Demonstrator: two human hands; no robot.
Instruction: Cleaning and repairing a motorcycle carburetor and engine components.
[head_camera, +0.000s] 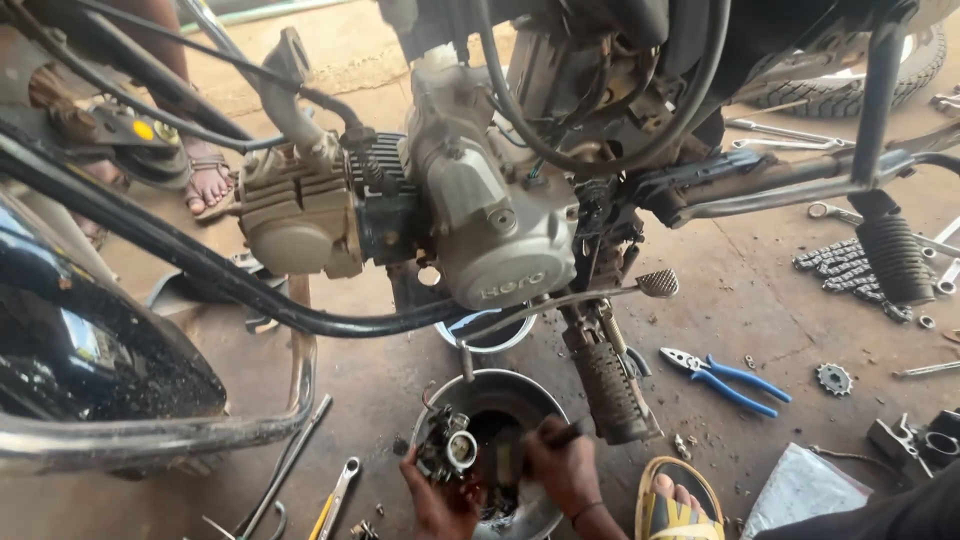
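Note:
At the bottom centre, my left hand (440, 500) grips a dirty metal carburettor (447, 452) over a round steel bowl (490, 390) on the floor. My right hand (565, 470) is closed on a dark brush-like tool (555, 437), its tip blurred and pointing at the carburettor. The bowl holds dark liquid. Above both hands hangs the grey engine (490, 240) of a motorcycle, with its footpeg (612, 390) just right of the bowl.
Blue-handled pliers (725, 377), a small sprocket (833, 379), a chain (845, 268) and spanners lie on the concrete at right. A spanner (340, 485) and rods lie at left. My sandalled foot (672, 505) rests at the bottom; another person's foot (208, 185) stands behind the bike.

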